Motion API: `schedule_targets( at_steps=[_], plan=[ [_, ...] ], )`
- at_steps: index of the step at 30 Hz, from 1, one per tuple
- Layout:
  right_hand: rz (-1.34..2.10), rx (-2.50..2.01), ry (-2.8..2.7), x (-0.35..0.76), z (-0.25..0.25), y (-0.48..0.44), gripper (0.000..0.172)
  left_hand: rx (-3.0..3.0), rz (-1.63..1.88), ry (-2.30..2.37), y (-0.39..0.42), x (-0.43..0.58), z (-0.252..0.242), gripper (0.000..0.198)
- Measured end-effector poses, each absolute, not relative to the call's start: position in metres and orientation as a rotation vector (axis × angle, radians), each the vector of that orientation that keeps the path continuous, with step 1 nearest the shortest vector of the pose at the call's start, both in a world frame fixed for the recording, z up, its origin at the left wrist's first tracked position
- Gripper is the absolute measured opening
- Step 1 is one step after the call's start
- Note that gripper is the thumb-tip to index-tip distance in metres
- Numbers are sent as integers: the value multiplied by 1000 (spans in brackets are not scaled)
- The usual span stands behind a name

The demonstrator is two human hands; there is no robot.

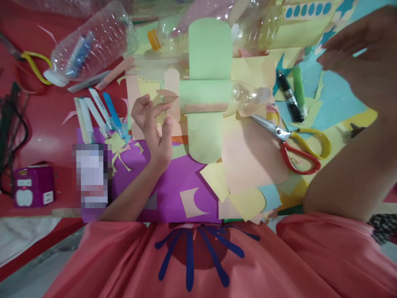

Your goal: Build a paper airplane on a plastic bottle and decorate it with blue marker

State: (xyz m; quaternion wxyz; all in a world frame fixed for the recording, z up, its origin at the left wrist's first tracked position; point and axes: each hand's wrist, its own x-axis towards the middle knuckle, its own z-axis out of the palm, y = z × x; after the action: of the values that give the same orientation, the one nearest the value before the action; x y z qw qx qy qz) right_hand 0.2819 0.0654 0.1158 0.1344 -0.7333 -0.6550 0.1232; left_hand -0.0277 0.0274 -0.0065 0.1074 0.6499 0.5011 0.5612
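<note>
**Hands over a table of cut paper**

Nearest lies a purple sheet strewn with yellow and peach offcuts. Above it the left hand is turned palm up with its fingers half curled. Their tips are just beside a peach paper scrap, and I cannot tell whether they pinch it or only touch it. To the right, red and yellow scissors rest on peach paper.

Just past the left hand lies a small bottle wrapped in green paper, with green wing shapes above and below it. A black marker lies further right. The right hand is raised and blurred, fingers spread loosely and holding nothing. Farthest left, a large clear bottle lies on its side on the red table.
</note>
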Motion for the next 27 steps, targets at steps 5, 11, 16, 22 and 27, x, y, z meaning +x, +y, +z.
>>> schedule_targets(
  at_steps=[5,11,16,22,27],
  plan=[
    [539,-2500,-2031,292,94,80,8,1920,1786,1484,18,-27,1,21],
    [568,-2514,-2063,286,80,88,29,2079,1113,1352,8,-29,1,24],
    [513,-2571,-2038,290,84,88,19,2347,810,1499,11,-26,3,38],
    [600,-2893,-1829,300,87,89,8,1986,987,1340,12,-24,1,31],
    [506,-2846,-1926,299,88,89,28,1703,1080,1221,16,-22,0,37]
  ],
)
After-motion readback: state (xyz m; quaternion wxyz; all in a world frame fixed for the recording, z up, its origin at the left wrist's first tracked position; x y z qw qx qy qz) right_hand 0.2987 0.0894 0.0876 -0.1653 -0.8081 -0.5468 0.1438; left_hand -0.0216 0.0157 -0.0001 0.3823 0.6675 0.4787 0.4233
